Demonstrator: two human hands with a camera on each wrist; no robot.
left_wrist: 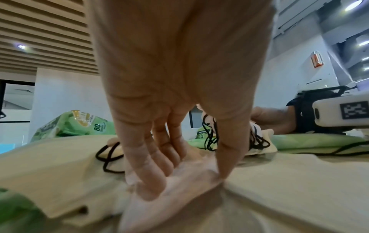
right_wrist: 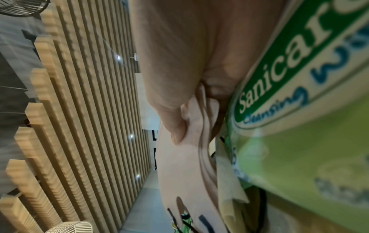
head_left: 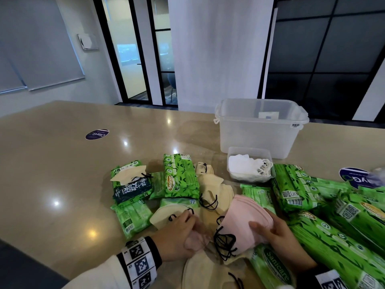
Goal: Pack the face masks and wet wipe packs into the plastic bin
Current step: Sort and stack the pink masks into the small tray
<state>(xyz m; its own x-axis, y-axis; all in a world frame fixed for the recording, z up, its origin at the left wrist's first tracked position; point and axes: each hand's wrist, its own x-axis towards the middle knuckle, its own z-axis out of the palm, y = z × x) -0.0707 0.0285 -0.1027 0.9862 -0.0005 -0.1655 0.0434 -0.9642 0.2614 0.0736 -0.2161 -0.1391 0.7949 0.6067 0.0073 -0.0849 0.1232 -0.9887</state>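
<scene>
Head view: plastic bin (head_left: 258,130) holds nothing packed; masks and wipe packs (head_left: 180,176) litter the worktop (head_left: 62,174). Right hand (head_left: 277,230) grips pink masks (head_left: 245,217); left hand (head_left: 177,236) pinches another.

a glossy beige table (head_left: 62,163) reflects ceiling lights as bright spots and carries a round purple sticker (head_left: 97,134). behind it stands a wide white pillar (head_left: 218,49), with black-framed glass doors (head_left: 133,51) to its left and dark glass panels (head_left: 325,55) to its right. grey roller blinds (head_left: 35,49) cover the left wall. the wrist views show a wooden slatted ceiling (right_wrist: 79,110) with small recessed lights.
</scene>
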